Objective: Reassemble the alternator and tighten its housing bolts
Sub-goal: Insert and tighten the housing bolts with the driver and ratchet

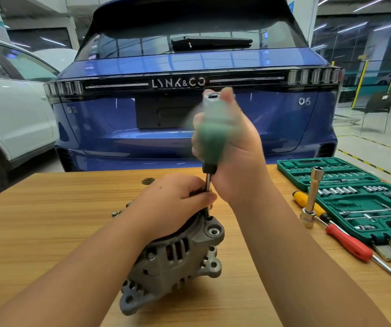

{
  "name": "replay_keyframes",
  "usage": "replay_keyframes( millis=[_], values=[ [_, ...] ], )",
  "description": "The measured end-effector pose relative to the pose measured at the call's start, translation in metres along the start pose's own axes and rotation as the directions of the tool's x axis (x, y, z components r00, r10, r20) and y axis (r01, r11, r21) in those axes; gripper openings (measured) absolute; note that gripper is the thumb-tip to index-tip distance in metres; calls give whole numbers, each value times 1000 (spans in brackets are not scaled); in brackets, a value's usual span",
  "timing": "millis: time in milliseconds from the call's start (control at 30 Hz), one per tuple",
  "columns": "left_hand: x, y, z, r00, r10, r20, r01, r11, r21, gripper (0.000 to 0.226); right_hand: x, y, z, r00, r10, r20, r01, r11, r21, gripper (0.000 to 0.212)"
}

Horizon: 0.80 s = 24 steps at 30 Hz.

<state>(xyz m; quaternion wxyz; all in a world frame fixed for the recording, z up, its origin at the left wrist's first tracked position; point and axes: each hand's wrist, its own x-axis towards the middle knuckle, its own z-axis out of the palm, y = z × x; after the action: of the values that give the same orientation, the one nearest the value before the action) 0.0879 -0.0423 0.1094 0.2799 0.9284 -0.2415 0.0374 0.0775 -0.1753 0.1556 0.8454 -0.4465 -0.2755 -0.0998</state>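
Note:
A grey cast alternator (175, 258) lies on the wooden table (48, 208), near its front middle. My left hand (173, 199) rests on top of the alternator and pinches the steel shaft of a green-handled driver (213, 133) between thumb and fingers. My right hand (234, 159) grips the green handle, which stands nearly upright and is blurred. The driver's tip meets the housing at its upper right edge; the bolt there is hidden by my left hand.
An open green socket set case (354, 201) lies at the right. Beside it are a chrome L-shaped socket wrench (312, 199), a yellow screwdriver (307, 204) and a red screwdriver (350, 244). Small loose parts (116, 213) lie left of the alternator. A blue car (189, 102) stands behind the table.

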Motion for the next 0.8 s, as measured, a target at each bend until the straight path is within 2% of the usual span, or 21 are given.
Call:
replay_keyframes(
  millis=[67, 133, 233, 300, 433, 533, 633, 700, 800],
  values=[
    [0, 0, 1, 1000, 3, 7, -3, 1000, 16, 28, -1, 1, 2, 990, -89, -105, 72, 985, -158, 18],
    [0, 2, 1, 1000, -2, 16, 1, 1000, 25, 29, 0, 1, -2, 984, -96, -151, 66, 979, -193, 16],
    [1, 5, -1, 1000, -16, 10, 16, 1000, 3, 24, 5, -2, -8, 1000, 19, -20, -20, 998, -51, 10],
    [1, 5, -2, 1000, -17, 9, 17, 1000, 8, 23, 6, 2, -11, 997, 41, 59, -44, 998, 36, 26],
    [1, 3, -2, 1000, -18, 14, 18, 1000, 1, 23, 4, 12, -6, 989, -89, 114, 91, 996, -11, 34],
    [1, 1, -2, 1000, -13, 13, 13, 1000, -2, 22, 3, 12, -4, 987, -124, 105, 128, 991, -30, 37],
    [1, 1, -1, 1000, -17, 3, 17, 1000, -18, 21, 1, 11, -6, 984, -116, 134, 121, 992, -34, 37],
    [0, 1, -1, 1000, -8, 0, 8, 1000, -25, 21, 1, 10, -6, 980, -76, 182, 70, 997, 41, 35],
    [0, 1, -1, 1000, -3, -3, 3, 1000, -28, 21, 1, 9, -9, 975, -33, 222, 11, 995, 101, 43]
  ],
)
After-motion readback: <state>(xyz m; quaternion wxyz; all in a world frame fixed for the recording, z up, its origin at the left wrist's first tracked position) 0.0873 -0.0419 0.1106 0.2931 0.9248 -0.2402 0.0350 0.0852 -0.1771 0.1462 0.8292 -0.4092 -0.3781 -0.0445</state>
